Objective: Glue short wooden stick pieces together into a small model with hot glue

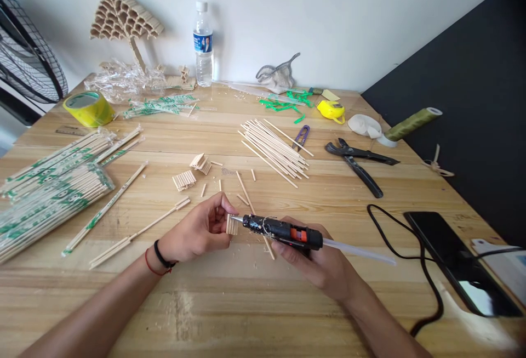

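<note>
Glue gun [283,232] at a little stick block [232,227]
The right hand [318,259] wraps the glue gun; the left hand [201,229] pinches the block by the nozzle [237,219]. At nine o'clock, clear sleeves [53,207] hold wooden sticks [88,192]; at eleven, a capped bottle [203,45], contents unclear from here.

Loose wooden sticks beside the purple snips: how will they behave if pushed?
The sticks will probably slide and fan apart, since no band around them shows. Each looks stiff, lying straight, and likely light, being so thin.
</note>
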`<move>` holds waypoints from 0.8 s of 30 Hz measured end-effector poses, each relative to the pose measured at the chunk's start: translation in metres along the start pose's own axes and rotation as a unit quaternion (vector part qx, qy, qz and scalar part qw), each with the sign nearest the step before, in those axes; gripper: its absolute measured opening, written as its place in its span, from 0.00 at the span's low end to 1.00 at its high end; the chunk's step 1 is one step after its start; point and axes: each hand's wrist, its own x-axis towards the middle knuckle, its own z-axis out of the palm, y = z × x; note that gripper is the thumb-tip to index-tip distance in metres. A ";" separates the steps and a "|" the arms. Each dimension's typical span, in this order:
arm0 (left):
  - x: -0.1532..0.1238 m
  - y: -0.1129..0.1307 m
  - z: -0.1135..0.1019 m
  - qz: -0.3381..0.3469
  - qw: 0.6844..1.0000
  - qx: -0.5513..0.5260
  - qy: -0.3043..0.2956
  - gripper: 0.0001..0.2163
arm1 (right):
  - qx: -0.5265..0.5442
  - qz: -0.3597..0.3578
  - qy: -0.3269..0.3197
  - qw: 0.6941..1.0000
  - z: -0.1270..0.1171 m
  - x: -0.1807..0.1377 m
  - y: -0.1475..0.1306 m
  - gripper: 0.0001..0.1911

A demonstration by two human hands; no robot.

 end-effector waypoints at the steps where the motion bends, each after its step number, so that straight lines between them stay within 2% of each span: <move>1: 0.000 0.000 0.000 0.001 1.000 0.001 -0.002 0.18 | 0.003 0.003 -0.002 1.000 0.000 0.000 0.000 0.14; 24: 0.002 -0.002 0.000 0.030 0.999 -0.023 -0.012 0.17 | -0.009 0.012 -0.022 1.000 -0.003 0.000 -0.002 0.17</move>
